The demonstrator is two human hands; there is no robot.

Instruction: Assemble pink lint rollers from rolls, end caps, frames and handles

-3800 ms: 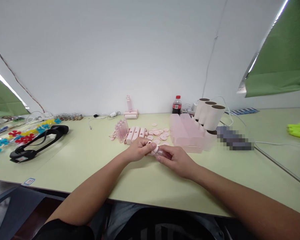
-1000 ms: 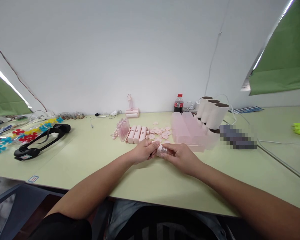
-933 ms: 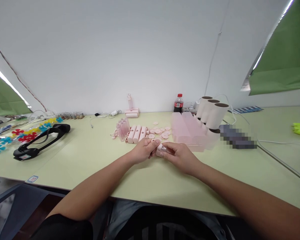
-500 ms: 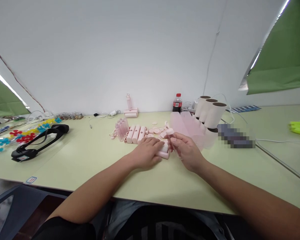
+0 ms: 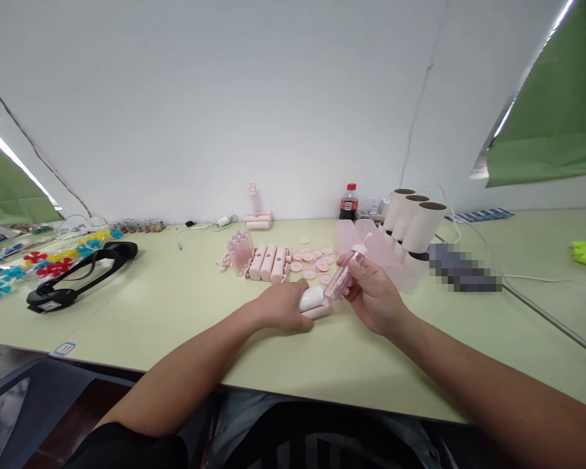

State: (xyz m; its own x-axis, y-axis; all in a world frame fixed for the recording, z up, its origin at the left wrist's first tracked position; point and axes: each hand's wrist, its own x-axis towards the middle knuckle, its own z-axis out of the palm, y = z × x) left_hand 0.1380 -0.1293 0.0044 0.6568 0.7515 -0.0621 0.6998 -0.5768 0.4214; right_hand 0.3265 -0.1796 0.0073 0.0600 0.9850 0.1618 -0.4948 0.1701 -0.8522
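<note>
My left hand [image 5: 284,306] is closed around the left end of a pink holder with a white roll [image 5: 312,298], low over the table. In my right hand [image 5: 374,293] is a clear pink tube [image 5: 342,277], tilted, its capped end up and its lower end beside the white roll. Several flat pink discs [image 5: 310,256] lie just beyond my hands. To their left are pink cylinders [image 5: 268,262] in a row and a group of upright clear pink tubes [image 5: 239,251].
White rolls [image 5: 424,225] stand behind translucent pink sheets [image 5: 390,257] at the right. A cola bottle [image 5: 348,203] is near the wall. Farther left lie a black strap-like object [image 5: 81,277] and colourful flower shapes [image 5: 56,267]. Another pink set [image 5: 258,220] sits at the wall.
The tube in my right hand has turned, its lower end now pointing left toward the roll. My left hand has shifted off the roll's top to its left end, uncovering more white.
</note>
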